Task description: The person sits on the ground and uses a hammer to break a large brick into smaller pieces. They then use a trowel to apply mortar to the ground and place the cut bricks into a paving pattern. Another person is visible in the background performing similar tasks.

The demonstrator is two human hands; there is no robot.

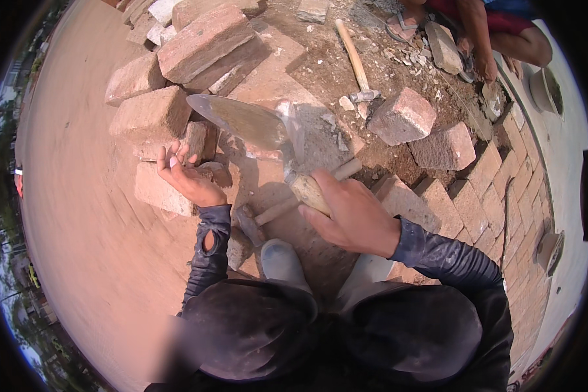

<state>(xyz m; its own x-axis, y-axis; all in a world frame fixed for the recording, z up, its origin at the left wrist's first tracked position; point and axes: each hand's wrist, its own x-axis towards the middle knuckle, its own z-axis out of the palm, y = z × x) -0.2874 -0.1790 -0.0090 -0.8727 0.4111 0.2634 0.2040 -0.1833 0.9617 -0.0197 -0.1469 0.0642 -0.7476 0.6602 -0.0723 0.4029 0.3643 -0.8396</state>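
My right hand (353, 212) grips the wooden handle of a trowel (251, 125), whose broad metal blade points up and to the left. My left hand (188, 179) is empty, palm turned up and fingers apart, beside a pile of reddish bricks (151, 114). Beneath the trowel, a hammer (277, 210) lies on the ground with its head near my boot and part of its handle hidden by my right hand. Farther off, a second hammer (353, 59) with a pale wooden handle rests on the dirt, close to a loose paving block (405, 117).
Laid pavers (483, 196) run along the right toward a pale concrete strip (571, 170). A co-worker's hand (485, 68) reaches down at the far right, by loose blocks and rubble. More bricks (206, 39) are heaped at the far left. My boots (284, 261) stand close in front.
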